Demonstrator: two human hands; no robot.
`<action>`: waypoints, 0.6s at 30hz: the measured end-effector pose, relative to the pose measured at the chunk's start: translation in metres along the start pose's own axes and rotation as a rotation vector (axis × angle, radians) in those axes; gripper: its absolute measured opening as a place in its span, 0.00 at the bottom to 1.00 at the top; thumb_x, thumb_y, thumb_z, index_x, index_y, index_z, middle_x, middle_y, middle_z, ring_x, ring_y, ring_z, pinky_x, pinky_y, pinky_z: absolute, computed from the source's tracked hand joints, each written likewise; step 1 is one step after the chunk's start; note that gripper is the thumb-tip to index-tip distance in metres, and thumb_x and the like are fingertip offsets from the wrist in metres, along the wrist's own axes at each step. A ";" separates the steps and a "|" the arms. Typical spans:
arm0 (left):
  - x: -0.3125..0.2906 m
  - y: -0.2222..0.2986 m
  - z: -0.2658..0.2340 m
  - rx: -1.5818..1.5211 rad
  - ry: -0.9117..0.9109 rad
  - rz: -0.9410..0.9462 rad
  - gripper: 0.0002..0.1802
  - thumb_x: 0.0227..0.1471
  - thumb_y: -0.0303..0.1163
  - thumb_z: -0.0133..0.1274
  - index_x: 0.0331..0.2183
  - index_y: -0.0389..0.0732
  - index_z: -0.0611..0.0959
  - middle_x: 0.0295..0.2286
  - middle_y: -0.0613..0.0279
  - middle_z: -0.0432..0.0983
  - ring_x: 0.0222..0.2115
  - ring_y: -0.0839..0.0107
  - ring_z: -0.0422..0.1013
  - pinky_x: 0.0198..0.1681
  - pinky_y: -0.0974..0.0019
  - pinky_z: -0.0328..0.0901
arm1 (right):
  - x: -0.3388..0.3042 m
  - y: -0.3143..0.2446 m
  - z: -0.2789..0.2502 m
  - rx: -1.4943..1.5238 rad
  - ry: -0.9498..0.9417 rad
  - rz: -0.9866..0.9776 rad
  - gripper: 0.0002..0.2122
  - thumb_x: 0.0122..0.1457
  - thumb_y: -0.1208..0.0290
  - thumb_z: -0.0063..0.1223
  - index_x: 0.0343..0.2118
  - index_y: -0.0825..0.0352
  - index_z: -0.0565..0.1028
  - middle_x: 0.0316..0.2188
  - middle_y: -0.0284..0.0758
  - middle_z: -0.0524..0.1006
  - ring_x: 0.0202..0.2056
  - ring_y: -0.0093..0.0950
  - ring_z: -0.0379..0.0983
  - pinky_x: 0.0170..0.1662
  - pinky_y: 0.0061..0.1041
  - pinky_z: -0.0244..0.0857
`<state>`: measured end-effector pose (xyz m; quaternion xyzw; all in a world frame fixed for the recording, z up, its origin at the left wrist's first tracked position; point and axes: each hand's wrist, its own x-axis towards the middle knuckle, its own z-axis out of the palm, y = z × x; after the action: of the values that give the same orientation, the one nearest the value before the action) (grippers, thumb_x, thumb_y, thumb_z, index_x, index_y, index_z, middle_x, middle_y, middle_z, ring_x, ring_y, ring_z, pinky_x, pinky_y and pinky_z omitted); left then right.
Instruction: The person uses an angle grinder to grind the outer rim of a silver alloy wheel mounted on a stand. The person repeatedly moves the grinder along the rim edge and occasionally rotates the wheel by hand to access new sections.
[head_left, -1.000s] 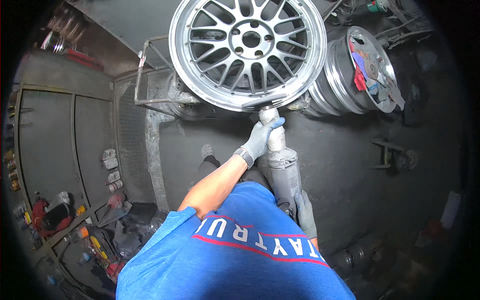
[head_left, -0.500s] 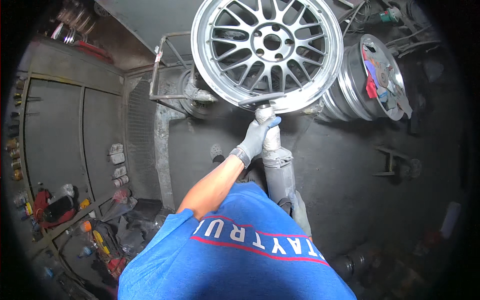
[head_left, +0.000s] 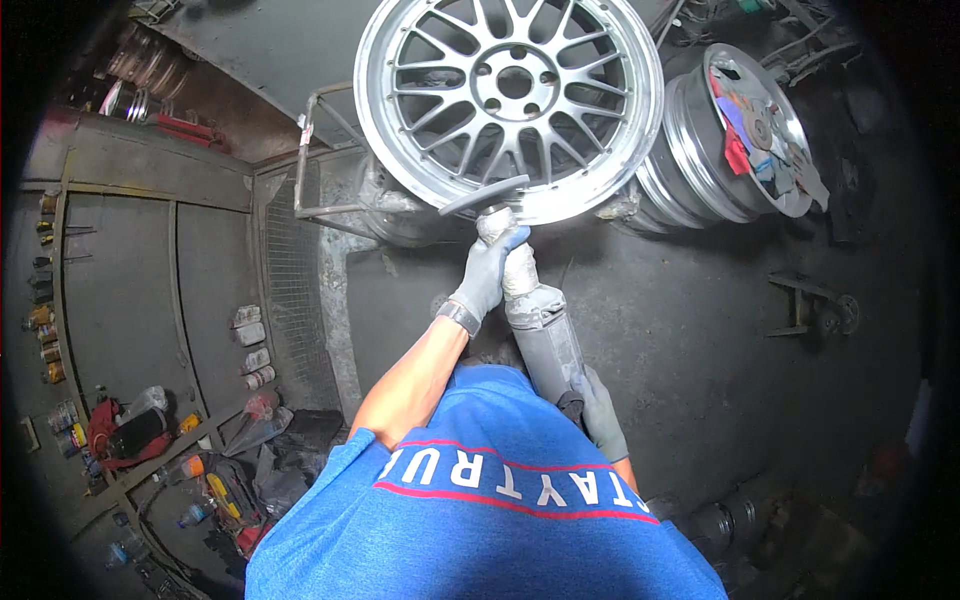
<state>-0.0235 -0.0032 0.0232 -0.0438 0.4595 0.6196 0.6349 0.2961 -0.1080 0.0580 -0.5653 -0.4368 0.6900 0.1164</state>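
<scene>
A grey angle grinder with its neck wrapped in whitish tape is held in both of my gloved hands. My left hand closes round the wrapped neck just below the disc. Lower down, my right hand grips the rear of the body, its fingers partly hidden. The grey sanding disc is tilted at the lower rim of a silver multi-spoke alloy wheel; whether it touches the rim I cannot tell. The wheel faces me, resting on a metal frame stand.
To the right, a second wheel lies on its side with gloves and rags in it. A small metal bracket is on the floor. Along the left wall are shelves with cans, bags and bottles.
The grinder and both hands have shifted left along the wheel's lower rim, and the disc tilts more steeply. The view has also shifted, and more of my right hand shows.
</scene>
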 end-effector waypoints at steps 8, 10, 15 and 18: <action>0.019 -0.075 0.058 -0.175 -0.081 -0.044 0.12 0.61 0.33 0.70 0.41 0.44 0.82 0.30 0.57 0.84 0.29 0.62 0.82 0.35 0.57 0.79 | -0.029 -0.061 -0.086 -0.126 0.090 0.048 0.27 0.76 0.59 0.53 0.69 0.73 0.70 0.63 0.45 0.77 0.62 0.34 0.73 0.66 0.32 0.66; 0.024 -0.088 0.073 -0.207 -0.123 -0.060 0.11 0.61 0.32 0.69 0.41 0.44 0.83 0.30 0.58 0.84 0.28 0.63 0.82 0.34 0.57 0.79 | -0.031 -0.063 -0.102 -0.055 0.088 0.077 0.28 0.75 0.59 0.54 0.70 0.74 0.69 0.61 0.43 0.77 0.60 0.32 0.74 0.60 0.30 0.72; 0.025 -0.089 0.074 -0.227 -0.104 -0.046 0.10 0.62 0.32 0.69 0.40 0.44 0.82 0.30 0.58 0.84 0.28 0.64 0.82 0.34 0.57 0.79 | -0.023 -0.058 -0.111 -0.122 0.086 0.024 0.28 0.76 0.60 0.54 0.70 0.74 0.68 0.63 0.45 0.76 0.61 0.32 0.73 0.63 0.32 0.69; 0.018 -0.079 0.055 -0.262 -0.106 -0.025 0.09 0.62 0.31 0.68 0.41 0.44 0.82 0.31 0.57 0.84 0.29 0.63 0.82 0.34 0.57 0.79 | -0.012 -0.036 -0.105 -0.102 0.058 0.026 0.28 0.75 0.60 0.54 0.70 0.75 0.68 0.64 0.46 0.76 0.63 0.33 0.72 0.67 0.33 0.65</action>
<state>0.0676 0.0270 0.0027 -0.0991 0.3399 0.6675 0.6551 0.3808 -0.0444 0.0947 -0.5961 -0.4603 0.6515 0.0910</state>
